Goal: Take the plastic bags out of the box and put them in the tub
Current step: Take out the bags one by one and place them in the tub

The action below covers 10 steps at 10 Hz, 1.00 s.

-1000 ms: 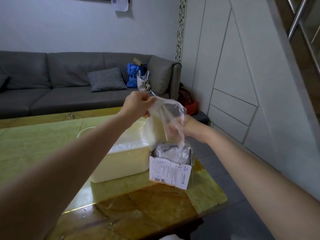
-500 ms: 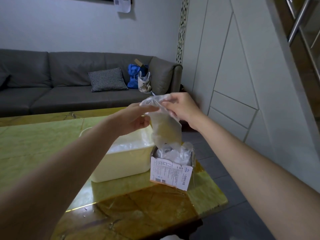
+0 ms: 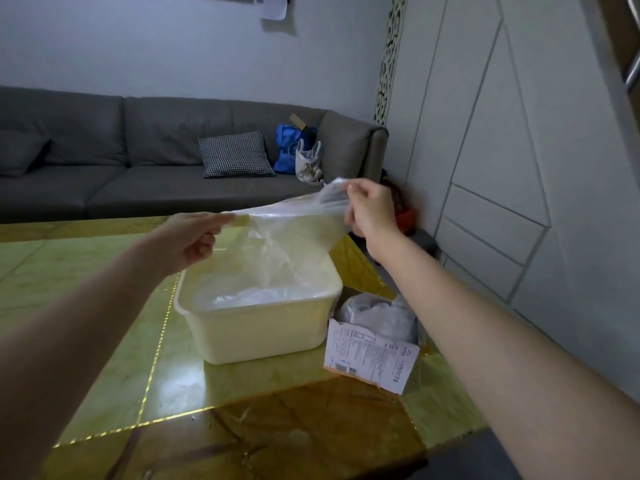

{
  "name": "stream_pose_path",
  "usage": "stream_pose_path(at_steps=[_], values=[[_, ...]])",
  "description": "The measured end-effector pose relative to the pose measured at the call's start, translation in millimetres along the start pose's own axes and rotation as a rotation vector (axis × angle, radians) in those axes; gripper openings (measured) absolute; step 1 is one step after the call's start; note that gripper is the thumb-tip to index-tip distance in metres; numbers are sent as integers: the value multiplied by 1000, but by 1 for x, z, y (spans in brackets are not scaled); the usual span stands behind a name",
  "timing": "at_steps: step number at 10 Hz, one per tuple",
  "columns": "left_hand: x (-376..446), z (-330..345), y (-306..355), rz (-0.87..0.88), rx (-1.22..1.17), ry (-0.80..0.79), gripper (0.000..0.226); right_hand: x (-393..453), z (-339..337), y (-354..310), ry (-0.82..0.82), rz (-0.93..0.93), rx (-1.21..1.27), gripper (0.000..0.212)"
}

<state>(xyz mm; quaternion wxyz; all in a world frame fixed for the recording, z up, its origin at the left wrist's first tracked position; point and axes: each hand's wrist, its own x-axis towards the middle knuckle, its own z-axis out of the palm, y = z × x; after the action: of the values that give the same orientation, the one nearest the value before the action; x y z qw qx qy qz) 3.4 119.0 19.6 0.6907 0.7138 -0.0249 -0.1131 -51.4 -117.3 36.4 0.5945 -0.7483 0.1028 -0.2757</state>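
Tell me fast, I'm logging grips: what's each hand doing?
Left hand: pinches the bag.
Right hand: pinches the bag's other end.

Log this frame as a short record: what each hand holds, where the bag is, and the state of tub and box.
left hand: pinches the left edge of the plastic bag
right hand: pinches the bag's right edge
bag: stretched between both hands, hanging above the tub
tub: on the table, clear plastic already inside
box: right of the tub, open, more bags inside
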Motion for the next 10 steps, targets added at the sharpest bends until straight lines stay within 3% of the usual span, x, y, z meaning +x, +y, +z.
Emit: stream_pose_path(at_steps=[1,2,3,4,5,6,7,8,9,10], values=[[16,-20,-5,18,294,318,7,-4,29,30,24,-82,-335,28],[25,-18,-9,245,531,559,32,-9,48,51,-5,-101,-582,30],[20,4,-8,510,755,326,34,-10,61,63,-70,-169,-801,28],[16,29,-23,275,1154,-299,49,-14,65,61,-207,-164,-1024,23],[20,41,-41,-18,1427,-584,58,-16,65,51,-280,-208,-1157,29],[25,44,-48,-23,1380,-577,54,-14,67,38,-313,-374,-1157,32],[27,45,-50,-22,1352,-570,52,-17,74,38,-637,-301,-1111,34],[23,45,-48,30,1356,-532,51,-27,79,50,-1001,-28,-1316,38],[21,42,-37,199,1307,-347,46,-21,73,50,-928,-39,-1333,36],[18,44,-21,388,1203,-192,33,-14,58,31,-786,-90,-1188,32]])
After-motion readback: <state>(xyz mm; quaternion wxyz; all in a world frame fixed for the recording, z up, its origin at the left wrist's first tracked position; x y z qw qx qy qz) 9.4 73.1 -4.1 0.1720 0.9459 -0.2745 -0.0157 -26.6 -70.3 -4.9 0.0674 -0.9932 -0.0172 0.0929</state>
